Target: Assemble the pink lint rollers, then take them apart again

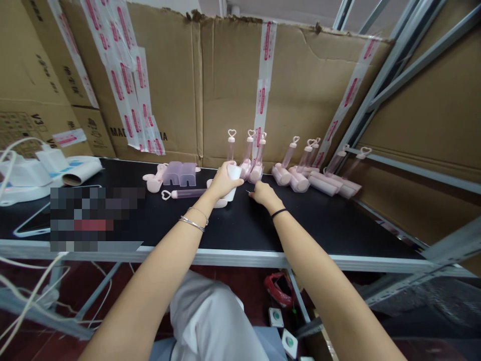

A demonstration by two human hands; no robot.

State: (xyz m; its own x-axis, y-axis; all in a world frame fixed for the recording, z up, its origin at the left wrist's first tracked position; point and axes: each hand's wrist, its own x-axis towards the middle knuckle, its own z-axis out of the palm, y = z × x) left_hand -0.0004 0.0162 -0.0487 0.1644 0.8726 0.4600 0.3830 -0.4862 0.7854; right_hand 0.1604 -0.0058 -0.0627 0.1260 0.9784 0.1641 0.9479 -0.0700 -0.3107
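Observation:
My left hand (222,181) is closed around a smooth white piece (235,174) over the black tabletop. My right hand (264,194), just to its right, is closed in a pinch on a small thin pointed thing (248,191), whose kind is too small to make out. Under and beside my left hand lies a pink piece with a clear tube and a heart-shaped end (188,193), partly hidden by that hand. Behind both hands stand similar pink pieces with upright tubes and heart tops (256,170).
More pink pieces (299,179) stand along the back right. Translucent purple parts (180,174) lie at the back left. Farther left are a phone (35,220), a cardboard roll (84,173) and a white power strip with cables (26,175). Taped cardboard (229,85) walls the back.

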